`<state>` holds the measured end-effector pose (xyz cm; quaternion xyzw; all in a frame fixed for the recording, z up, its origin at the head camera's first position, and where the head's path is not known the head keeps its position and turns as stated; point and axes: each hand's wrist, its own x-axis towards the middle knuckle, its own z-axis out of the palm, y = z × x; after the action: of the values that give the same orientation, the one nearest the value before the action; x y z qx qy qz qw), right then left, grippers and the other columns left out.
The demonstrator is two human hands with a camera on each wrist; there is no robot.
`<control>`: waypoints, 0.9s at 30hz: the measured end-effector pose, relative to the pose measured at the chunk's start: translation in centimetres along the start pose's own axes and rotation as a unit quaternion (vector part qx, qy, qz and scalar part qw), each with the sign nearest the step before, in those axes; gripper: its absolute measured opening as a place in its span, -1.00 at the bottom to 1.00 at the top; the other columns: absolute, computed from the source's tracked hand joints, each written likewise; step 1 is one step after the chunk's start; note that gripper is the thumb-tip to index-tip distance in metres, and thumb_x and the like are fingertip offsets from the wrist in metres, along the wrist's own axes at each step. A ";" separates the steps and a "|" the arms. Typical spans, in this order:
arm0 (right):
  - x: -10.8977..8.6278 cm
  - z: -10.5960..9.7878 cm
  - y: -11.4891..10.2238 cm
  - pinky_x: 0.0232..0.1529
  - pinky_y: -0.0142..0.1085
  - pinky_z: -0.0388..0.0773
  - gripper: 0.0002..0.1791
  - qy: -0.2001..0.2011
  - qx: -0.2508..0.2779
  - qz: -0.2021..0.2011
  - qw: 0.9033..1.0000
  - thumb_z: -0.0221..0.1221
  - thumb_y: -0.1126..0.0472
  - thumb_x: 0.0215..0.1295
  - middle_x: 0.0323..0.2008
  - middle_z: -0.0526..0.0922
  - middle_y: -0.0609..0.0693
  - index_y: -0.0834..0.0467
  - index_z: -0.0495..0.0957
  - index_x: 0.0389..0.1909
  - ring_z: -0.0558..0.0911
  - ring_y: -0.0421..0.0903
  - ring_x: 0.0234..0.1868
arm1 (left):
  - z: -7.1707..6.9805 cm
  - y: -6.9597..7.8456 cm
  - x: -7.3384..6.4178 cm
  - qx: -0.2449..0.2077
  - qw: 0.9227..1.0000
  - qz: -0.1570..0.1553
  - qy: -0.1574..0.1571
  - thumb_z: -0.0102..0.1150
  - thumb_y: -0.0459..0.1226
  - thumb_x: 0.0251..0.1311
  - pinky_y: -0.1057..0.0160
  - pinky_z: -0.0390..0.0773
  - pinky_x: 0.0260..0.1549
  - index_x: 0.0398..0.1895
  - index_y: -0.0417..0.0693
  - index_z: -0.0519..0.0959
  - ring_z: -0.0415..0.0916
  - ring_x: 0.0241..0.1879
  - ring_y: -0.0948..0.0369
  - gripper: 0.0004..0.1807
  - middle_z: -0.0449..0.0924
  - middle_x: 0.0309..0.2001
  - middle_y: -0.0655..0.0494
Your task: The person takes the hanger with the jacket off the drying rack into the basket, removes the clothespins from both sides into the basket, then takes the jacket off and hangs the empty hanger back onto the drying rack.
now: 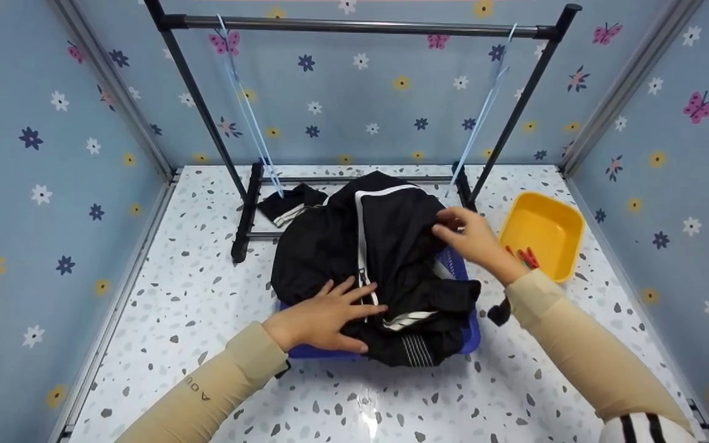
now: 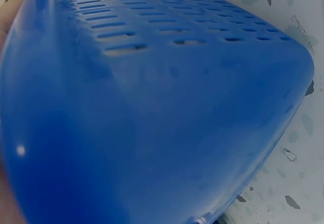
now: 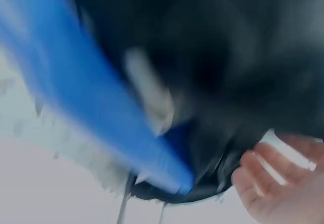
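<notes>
A black jacket (image 1: pixel 324 252) with a white-edged zip lies bunched over a blue plastic basket (image 1: pixel 324 352), covering most of its inside. On the jacket's front, beside the zip, my left hand (image 1: pixel 327 314) rests with fingers spread. The left wrist view is filled by the slotted basket wall (image 2: pixel 167 113). My right hand (image 1: pixel 468 237) is at the jacket's upper right edge, fingers loosely bent, with no cloth clearly pinched. In the blurred right wrist view, the right hand (image 3: pixel 283 183) appears beside dark cloth (image 3: pixel 228 57) and the blue basket rim (image 3: pixel 96 97).
Behind the basket stands a black metal rack (image 1: pixel 354 26) with light blue hangers (image 1: pixel 247 104) at both ends. A small black cloth (image 1: pixel 293 202) lies by the rack's base. To the right, a yellow tub (image 1: pixel 551 227) holds red clothespins (image 1: pixel 528 257). Flowered walls enclose the speckled floor.
</notes>
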<state>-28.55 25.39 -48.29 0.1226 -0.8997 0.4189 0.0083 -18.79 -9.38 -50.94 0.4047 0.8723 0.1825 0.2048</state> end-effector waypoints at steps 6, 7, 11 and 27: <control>3.2 -1.1 2.9 0.60 0.18 0.56 -0.14 -0.024 0.081 0.175 0.981 0.23 -0.07 0.68 0.65 0.34 0.50 0.37 0.20 0.71 0.53 0.39 0.56 | 0.1 -0.1 0.0 0.000 1.000 -0.006 -0.006 0.36 0.19 0.51 -0.60 -0.06 0.73 0.78 0.41 0.31 -0.12 0.84 -0.38 -0.16 -0.02 0.89 0.04; 3.6 -1.1 3.3 0.62 0.18 0.55 -0.09 -0.029 0.094 0.192 0.976 0.21 -0.11 0.68 0.67 0.30 0.50 0.38 0.14 0.74 0.51 0.39 0.58 | 0.1 -0.1 0.0 0.000 1.000 -0.006 -0.006 0.36 0.19 0.51 -0.60 -0.06 0.73 0.78 0.41 0.31 -0.12 0.84 -0.38 -0.16 -0.02 0.89 0.04; 4.8 -0.8 4.2 0.59 0.07 0.59 0.05 -0.053 0.131 0.251 0.958 0.13 -0.30 0.67 0.59 0.41 0.40 0.39 0.06 0.76 0.62 0.22 0.41 | 0.0 0.0 0.0 -0.001 1.000 -0.006 -0.007 0.36 0.19 0.51 -0.60 -0.08 0.73 0.78 0.42 0.30 -0.12 0.84 -0.37 -0.15 -0.03 0.89 0.04; 8.1 1.3 3.1 0.01 -0.27 0.63 -0.52 0.008 0.180 0.279 0.943 0.32 0.09 0.61 0.18 0.71 0.12 0.25 0.57 0.37 0.64 -0.18 -0.08 | 0.1 -0.1 -0.1 -0.002 1.000 -0.008 -0.009 0.34 0.20 0.52 -0.58 -0.10 0.75 0.79 0.45 0.28 -0.13 0.85 -0.36 -0.15 -0.04 0.89 0.06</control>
<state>-37.01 24.59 -50.45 -0.1375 -0.8072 0.5605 -0.1241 -18.78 -9.49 -51.12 0.3993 0.8731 0.1788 0.2151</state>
